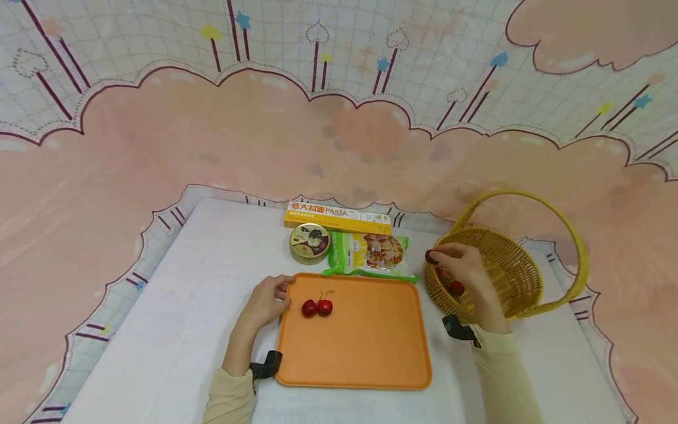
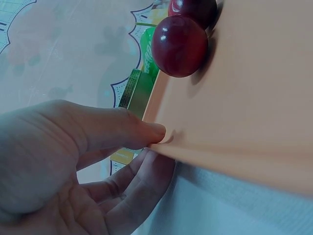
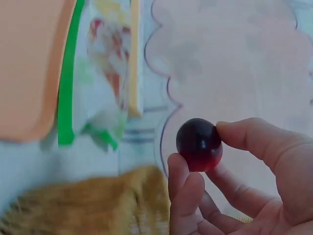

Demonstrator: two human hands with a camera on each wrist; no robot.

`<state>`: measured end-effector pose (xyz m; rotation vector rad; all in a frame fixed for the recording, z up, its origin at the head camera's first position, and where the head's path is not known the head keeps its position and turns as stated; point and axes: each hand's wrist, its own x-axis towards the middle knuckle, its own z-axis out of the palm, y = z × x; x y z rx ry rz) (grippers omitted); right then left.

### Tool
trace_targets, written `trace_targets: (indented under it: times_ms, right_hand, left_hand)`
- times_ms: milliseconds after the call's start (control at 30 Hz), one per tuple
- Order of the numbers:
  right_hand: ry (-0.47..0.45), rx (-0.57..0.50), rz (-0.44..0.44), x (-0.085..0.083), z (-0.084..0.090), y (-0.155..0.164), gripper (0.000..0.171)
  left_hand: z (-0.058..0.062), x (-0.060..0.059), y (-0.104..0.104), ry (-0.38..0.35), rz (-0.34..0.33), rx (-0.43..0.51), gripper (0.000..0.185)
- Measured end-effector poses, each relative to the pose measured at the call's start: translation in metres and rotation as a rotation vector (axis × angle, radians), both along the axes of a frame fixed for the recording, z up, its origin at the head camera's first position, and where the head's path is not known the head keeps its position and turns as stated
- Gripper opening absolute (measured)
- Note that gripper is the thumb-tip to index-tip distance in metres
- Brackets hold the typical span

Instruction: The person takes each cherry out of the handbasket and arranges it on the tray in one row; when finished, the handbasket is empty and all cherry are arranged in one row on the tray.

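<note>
My right hand (image 1: pixel 465 268) pinches a dark red cherry (image 3: pixel 199 145) between thumb and fingers, above the left rim of a yellow wicker basket (image 1: pixel 521 277). Inside that basket, below the hand, lies another red cherry (image 1: pixel 456 288), and more red shows partly hidden beside it. At the far left corner of an orange tray (image 1: pixel 365 341), my left hand (image 1: pixel 266 301) grips the rim, thumb on top and fingers beneath, as the left wrist view shows. Two cherries (image 1: pixel 316 307) with stems rest side by side on the tray, near its left edge.
Behind the tray stand a round tin (image 1: pixel 309 242) and a green-edged food packet (image 1: pixel 373 254). A yellow and white pasta box (image 1: pixel 339 218) lies behind them. The basket's tall handle (image 1: pixel 581 259) arches up on the right. White cloth (image 1: pixel 175 330) covers the table.
</note>
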<state>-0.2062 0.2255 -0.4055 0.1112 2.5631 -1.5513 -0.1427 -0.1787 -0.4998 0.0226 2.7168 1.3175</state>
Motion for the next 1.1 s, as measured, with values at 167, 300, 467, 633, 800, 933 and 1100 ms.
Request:
trace_targets:
  times_ms: [167, 300, 467, 633, 800, 933, 1100]
  right_hand:
    - [0.042, 0.009, 0.019, 0.008, -0.011, -0.031, 0.035]
    - [0.055, -0.047, 0.055, 0.018, -0.029, -0.061, 0.031]
    - [0.037, -0.082, 0.092, 0.028, -0.054, -0.094, 0.023]
    - [0.023, -0.057, 0.1, 0.04, -0.077, -0.122, 0.017]
    - [0.057, -0.063, 0.139, 0.049, -0.09, -0.141, 0.017]
    - [0.067, -0.079, 0.152, 0.054, -0.092, -0.15, 0.019]
    - [0.054, -0.079, 0.164, 0.057, -0.092, -0.154, 0.018]
  left_hand:
    - [0.0, -0.001, 0.001, -0.005, 0.001, -0.006, 0.043]
    - [0.0, -0.002, 0.001, -0.003, 0.001, -0.008, 0.043]
    - [0.001, -0.001, 0.001, 0.012, -0.003, -0.007, 0.043]
    - [0.001, -0.001, 0.001, 0.01, -0.008, -0.011, 0.044]
    - [0.002, -0.001, 0.002, 0.021, -0.01, -0.011, 0.043]
    - [0.002, -0.001, 0.002, 0.019, -0.009, -0.018, 0.043]
    - [0.003, 0.0, 0.002, 0.009, -0.011, -0.019, 0.042]
